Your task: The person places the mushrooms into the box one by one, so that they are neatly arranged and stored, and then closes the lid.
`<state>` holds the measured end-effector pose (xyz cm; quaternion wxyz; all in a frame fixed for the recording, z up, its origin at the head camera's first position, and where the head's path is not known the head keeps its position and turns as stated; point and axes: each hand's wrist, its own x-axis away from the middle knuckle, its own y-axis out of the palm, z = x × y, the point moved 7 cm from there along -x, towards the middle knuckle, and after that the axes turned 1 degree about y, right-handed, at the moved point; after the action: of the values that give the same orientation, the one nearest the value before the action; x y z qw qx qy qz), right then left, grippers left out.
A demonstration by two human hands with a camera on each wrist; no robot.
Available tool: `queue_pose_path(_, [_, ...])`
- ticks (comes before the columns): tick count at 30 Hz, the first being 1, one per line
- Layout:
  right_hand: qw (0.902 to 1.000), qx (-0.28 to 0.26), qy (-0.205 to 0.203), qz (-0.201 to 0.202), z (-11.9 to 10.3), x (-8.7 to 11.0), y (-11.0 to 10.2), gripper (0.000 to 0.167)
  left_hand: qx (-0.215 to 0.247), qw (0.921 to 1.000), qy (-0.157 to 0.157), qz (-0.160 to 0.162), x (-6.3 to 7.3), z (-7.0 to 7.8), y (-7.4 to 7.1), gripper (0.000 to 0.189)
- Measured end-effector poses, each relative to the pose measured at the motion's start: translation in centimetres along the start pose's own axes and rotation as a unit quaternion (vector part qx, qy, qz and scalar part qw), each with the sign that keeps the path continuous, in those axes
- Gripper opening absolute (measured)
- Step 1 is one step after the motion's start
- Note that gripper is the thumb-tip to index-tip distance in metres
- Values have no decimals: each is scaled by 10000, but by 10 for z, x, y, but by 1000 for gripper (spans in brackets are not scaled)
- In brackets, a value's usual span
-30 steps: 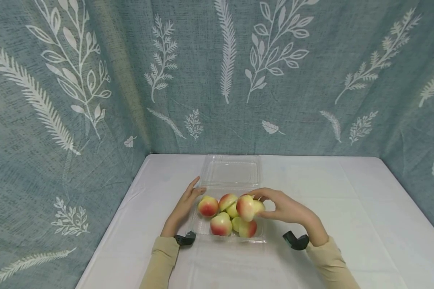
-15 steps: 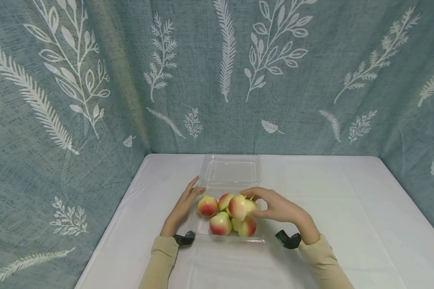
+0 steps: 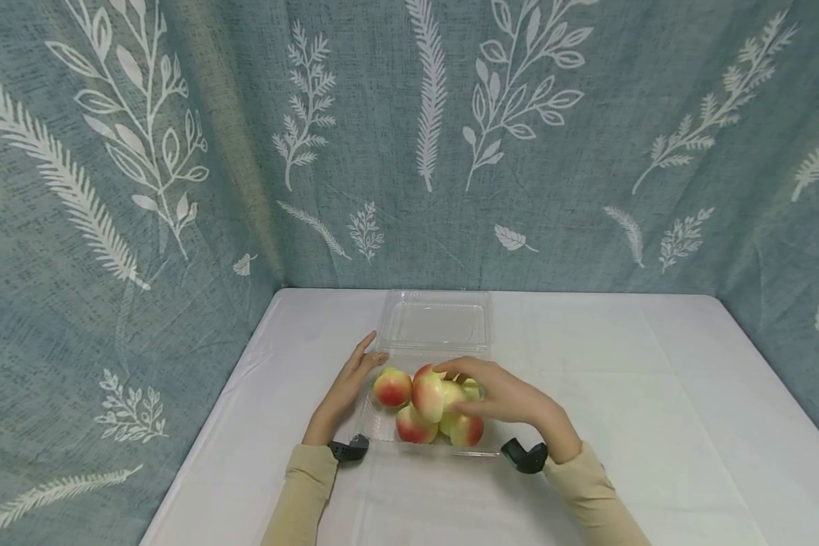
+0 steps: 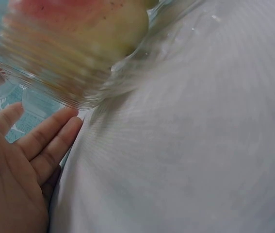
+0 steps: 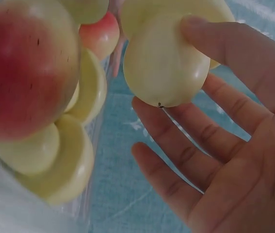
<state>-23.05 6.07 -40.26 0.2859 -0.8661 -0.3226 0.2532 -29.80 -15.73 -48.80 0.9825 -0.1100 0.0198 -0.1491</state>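
Observation:
A clear plastic clamshell box (image 3: 381, 434) stands on the table with its lid (image 3: 437, 322) folded back. Inside lie several yellow fruits blushed with red, such as the left one (image 3: 392, 388) and the front one (image 3: 415, 426). Over the box my right hand (image 3: 501, 390) grips another red-and-yellow fruit (image 3: 427, 396). The right wrist view shows the thumb on this smooth fruit (image 5: 166, 63) and fingers below it, a small dark spot at its tip. My left hand (image 3: 348, 383) lies along the box's left side, fingers extended; in its wrist view the fingertips are right at the box wall.
A white cloth (image 3: 621, 379) covers the table. Blue-green curtains (image 3: 560, 227) with white leaf prints stand behind it and to the sides. Dark wrist cameras, the left one (image 3: 350, 449) and the right one (image 3: 524, 456), sit at both sleeves.
My right hand has moved left over the box with the gripped fruit, uncovering a yellow fruit at the box's right. The left hand has stayed in place.

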Motion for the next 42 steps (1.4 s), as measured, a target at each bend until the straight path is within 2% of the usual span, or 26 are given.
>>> queue_pose_path(6, [9997, -22, -241, -7, -7, -10, 10, 47, 33, 10000, -42, 12, 0, -1, 0, 53])
queue_pose_path(15, [9972, 753, -19, 44, -14, -17, 20, 43, -4, 10000, -14, -27, -1, -1, 0, 54])
queue_pose_path(20, [9960, 888, 29, -24, -17, -20, 26, 42, -70, 9999, -21, 86, -8, -21, -3, 54])
queue_pose_path(22, [9961, 878, 18, -31, -18, -22, 28, 41, -88, 9999, -54, 91, -9, -24, -3, 53])
queue_pose_path(28, [9952, 971, 149, 50, -18, -25, 33, 40, -246, 9996, -141, -60, 2, -2, -1, 53])
queue_pose_path(36, [9957, 871, 286, 123, -22, -32, 41, 38, -191, 9995, -216, -97, 3, 1, 0, 53])
queue_pose_path(42, [9943, 1030, 149, 241, -26, -38, 47, 34, -154, 9997, -155, -144, 3, 1, 0, 53])
